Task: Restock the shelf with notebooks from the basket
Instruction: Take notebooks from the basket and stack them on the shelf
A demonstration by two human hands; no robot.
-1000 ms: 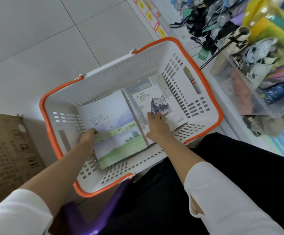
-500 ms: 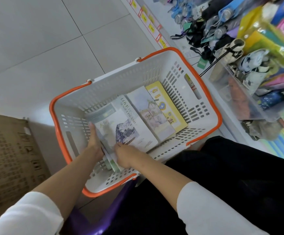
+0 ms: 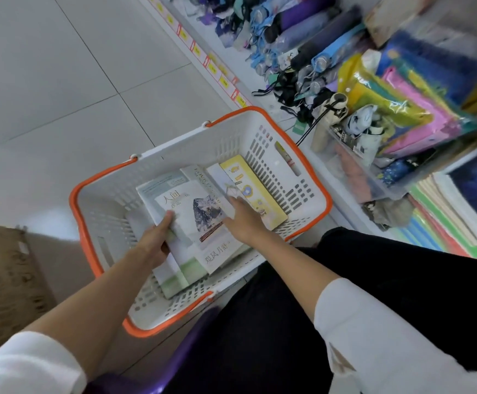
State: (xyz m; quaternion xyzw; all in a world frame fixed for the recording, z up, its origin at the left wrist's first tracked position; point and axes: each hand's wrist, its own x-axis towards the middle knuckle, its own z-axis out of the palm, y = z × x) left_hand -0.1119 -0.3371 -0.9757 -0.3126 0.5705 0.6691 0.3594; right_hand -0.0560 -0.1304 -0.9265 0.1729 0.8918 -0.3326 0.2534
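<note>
- While both hands are reaching down into the white, orange-rimmed basket [image 3: 226, 143], all the notebooks are still lying inside it.
- Left hand [image 3: 157, 241] is gripping a stack of notebooks [image 3: 203, 217] by its left edge, with the thumb pressing on the mountain-cover top one and the fingers curling underneath.
- Right hand [image 3: 244, 220] is stretching out flat with fingers straight, its fingertips touching a pale notebook [image 3: 217, 177] just ahead of them.
- Yellow notebook [image 3: 255, 191] is lying flat just right of the right hand's fingers.
- Shelf [image 3: 277, 112] is running well right of the right hand, carrying umbrellas [image 3: 302, 38] and coloured folders [image 3: 402, 109].
- Cardboard box [image 3: 4, 280] is sitting left of the left forearm.
</note>
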